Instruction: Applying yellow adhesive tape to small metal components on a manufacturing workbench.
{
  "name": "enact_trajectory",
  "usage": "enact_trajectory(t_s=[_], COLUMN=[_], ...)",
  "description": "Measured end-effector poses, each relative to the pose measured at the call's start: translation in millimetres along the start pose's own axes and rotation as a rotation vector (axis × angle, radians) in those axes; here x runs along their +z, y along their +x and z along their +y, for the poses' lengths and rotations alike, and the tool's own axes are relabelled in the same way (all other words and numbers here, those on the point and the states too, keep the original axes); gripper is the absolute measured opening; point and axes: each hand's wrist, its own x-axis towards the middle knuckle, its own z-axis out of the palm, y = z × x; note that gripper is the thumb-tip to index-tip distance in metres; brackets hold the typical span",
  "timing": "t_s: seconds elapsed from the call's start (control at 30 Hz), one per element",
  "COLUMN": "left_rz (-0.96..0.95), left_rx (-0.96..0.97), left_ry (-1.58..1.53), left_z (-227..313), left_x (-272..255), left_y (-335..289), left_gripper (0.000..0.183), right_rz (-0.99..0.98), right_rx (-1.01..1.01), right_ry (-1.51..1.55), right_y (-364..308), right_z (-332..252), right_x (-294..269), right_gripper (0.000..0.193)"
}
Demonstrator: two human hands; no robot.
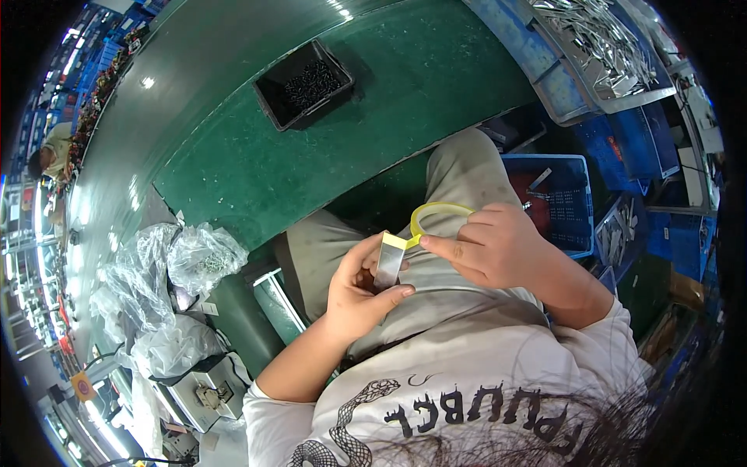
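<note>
Over my lap, my left hand (358, 288) grips a small flat silver metal piece (389, 266) between thumb and fingers, holding it upright. Yellow tape covers the top end of that piece. A strip runs from there to a roll of yellow tape (441, 208), which my right hand (492, 245) holds by its near side. My right index finger presses the strip close to the metal piece. Some of the fingers of my left hand are hidden behind the metal piece.
On the green table (226, 179) stands a black bin (280, 121) of small dark parts. A grey-blue crate (576, 86) of metal pieces is at the upper right, above a blue basket (589, 210). Clear plastic bags (206, 261) lie left, near a metal box (206, 393). Another person (56, 152) sits far left.
</note>
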Motion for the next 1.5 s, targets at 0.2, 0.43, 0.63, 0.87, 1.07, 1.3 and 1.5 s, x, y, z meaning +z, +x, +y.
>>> enact_trajectory(t_s=[0.2,0.43,0.63,0.87,1.07,1.3,1.5], left_rz=[0.101,0.153,0.082,0.05,0.012,0.001,-0.025], left_rx=[-0.028,0.045,0.039,0.113,0.089,0.045,0.058], left_ry=[0.104,0.346,0.421,0.351,0.287,0.081,-0.074], left_z=[-5.4,-4.9,7.6,4.5,3.6,-0.1,2.2], left_x=[0.5,-4.2,-3.8,-5.2,-6.4,-7.5,-5.8], left_y=[-1.1,-5.6,-1.2,-2.0,-4.8,-9.0,-7.3], left_gripper=[0.07,0.056,0.046,0.04,0.039,0.043,0.043], right_rz=[0.004,0.017,0.054,0.077,0.058,0.052,0.07], right_rx=[0.005,-0.014,-0.044,-0.044,-0.046,-0.059,-0.095], right_ry=[-0.02,-0.024,-0.131,-0.164,-0.17,-0.198,-0.177], right_y=[-0.8,3.5,4.1,8.0,7.4,7.5,6.2], right_z=[-1.8,-6.6,-9.3,-9.6,-7.3,-6.2,-5.2], right_x=[2.4,1.3,-0.1,2.0,2.2,-0.3,-0.1], right_gripper=[0.051,0.053,0.051,0.051,0.054,0.042,0.038])
